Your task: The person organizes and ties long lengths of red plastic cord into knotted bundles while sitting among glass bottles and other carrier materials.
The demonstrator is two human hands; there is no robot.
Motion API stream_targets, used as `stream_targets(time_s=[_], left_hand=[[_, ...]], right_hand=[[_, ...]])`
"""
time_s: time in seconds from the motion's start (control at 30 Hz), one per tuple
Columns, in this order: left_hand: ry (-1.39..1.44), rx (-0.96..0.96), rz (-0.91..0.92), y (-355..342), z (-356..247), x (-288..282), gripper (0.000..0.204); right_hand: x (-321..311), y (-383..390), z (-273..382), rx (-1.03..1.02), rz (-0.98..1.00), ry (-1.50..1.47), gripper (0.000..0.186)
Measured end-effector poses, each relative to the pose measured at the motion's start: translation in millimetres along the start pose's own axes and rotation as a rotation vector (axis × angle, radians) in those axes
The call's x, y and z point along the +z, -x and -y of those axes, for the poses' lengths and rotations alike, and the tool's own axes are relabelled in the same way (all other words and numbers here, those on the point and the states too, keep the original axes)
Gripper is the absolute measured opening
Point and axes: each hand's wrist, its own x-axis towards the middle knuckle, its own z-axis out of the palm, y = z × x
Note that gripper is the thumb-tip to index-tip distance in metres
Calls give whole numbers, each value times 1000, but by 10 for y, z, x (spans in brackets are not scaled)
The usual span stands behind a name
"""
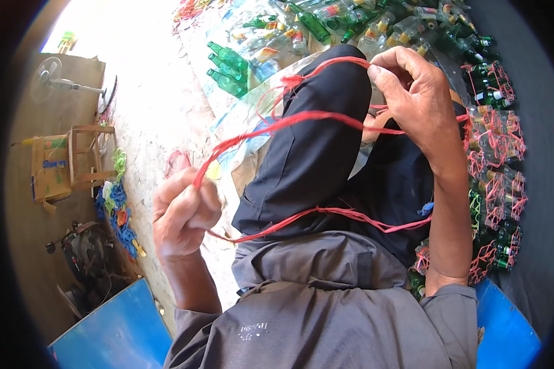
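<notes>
A long red plastic twine (301,115) stretches across my dark trousers between my two hands. My left hand (188,212), on the left side of my knee, is closed in a fist around it. From that fist one length runs up to the right, and another lies loosely across my lap. My right hand (409,92) is above my right thigh, thumb and forefinger pinching a second strand that arches over the knee. A knot with frayed ends (291,82) shows in this strand. Part of the twine passes behind my right hand and wrist.
Loose green and clear glass bottles (314,24) lie heaped ahead. Bottles bundled in red twine (495,166) line the right wall. At left are a standing fan (58,80), a wooden stool (92,157), a cardboard piece (50,169) and blue strings (124,230). Blue panels (117,329) flank me.
</notes>
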Motion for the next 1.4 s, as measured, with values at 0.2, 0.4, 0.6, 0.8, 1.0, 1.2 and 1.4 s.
stream_targets(time_s=[0.2, 0.4, 0.6, 0.8, 1.0, 1.2, 1.4], left_hand=[[85, 218, 297, 221, -261, 10, 26], [313, 303, 712, 185, -571, 51, 19], [338, 315, 734, 362, -712, -43, 18], [367, 302, 742, 506, -719, -331, 17], [238, 278, 102, 651, -496, -577, 41], [-154, -128, -270, 851, -54, -1177, 28], [-1239, 155, -316, 153, 88, -792, 31]], right_hand=[[166, 244, 184, -147, -17, 58, 20], [111, 630, 246, -180, 451, -48, 18], [-214, 700, 346, -178, 520, 30, 19], [-421, 763, 381, -198, 411, 67, 43], [-724, 815, 398, -204, 361, 192, 32], [-662, 752, 407, -331, 261, 237, 6], [-526, 839, 427, -400, 213, 245, 15]])
